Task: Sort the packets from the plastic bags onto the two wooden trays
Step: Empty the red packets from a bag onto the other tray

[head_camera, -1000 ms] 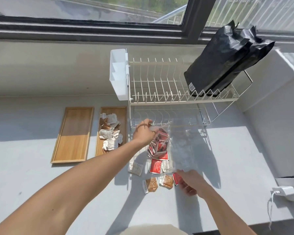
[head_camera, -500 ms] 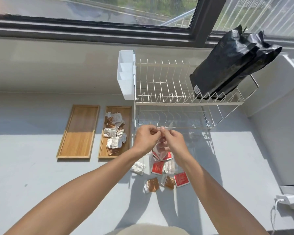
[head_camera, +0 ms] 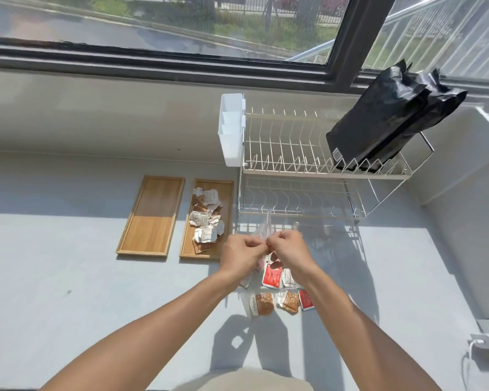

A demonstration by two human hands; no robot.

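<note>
On the left of the tabletop [head_camera: 54, 277] lies an empty wooden tray [head_camera: 150, 215], and just beside it a second tray [head_camera: 227, 193] that already carries a heap of white and brown packets [head_camera: 206, 218]. Further right, in front of the wire dish rack [head_camera: 308, 170], the left hand [head_camera: 242, 253] and the right hand [head_camera: 290, 249] meet. Both are closed, fingers pinched on the top edge of a clear plastic bag [head_camera: 266, 228], which stands up between them. Below the hands some loose packets lie on the tabletop: a red packet [head_camera: 272, 276], two brown packets [head_camera: 263, 303], and another red one near the right forearm. My judgement is that the step in hand is opening the bag. The next move calls for pulling the two sides apart gently, so the contents do not scatter, then carrying red ones to the empty tray.
</note>
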